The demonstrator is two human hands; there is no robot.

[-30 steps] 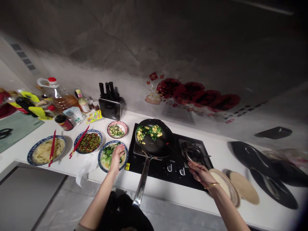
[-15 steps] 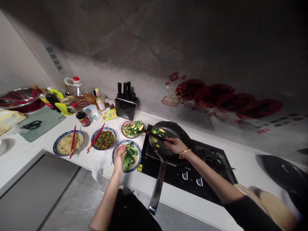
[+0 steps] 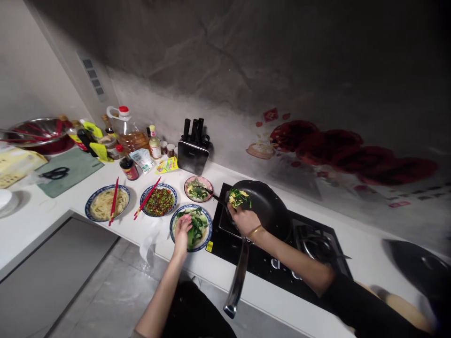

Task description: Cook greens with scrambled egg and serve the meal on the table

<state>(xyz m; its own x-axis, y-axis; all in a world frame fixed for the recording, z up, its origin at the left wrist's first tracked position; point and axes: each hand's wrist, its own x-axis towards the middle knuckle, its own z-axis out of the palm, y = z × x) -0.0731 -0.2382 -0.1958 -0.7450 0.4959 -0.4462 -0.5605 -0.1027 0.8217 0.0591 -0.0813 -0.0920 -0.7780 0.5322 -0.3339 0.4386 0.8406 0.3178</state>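
A blue-rimmed plate of greens [image 3: 192,225] sits at centre frame on the white table, just left of the stove. A dark spatula [image 3: 211,193] slants from the black pan [image 3: 268,206] to the small pink-rimmed dish [image 3: 198,188] above that plate.

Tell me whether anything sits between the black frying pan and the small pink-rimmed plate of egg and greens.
Nothing visible blocks it. The black frying pan and small pink-rimmed plate are neighbours; only the dark utensil in the right hand spans the gap.
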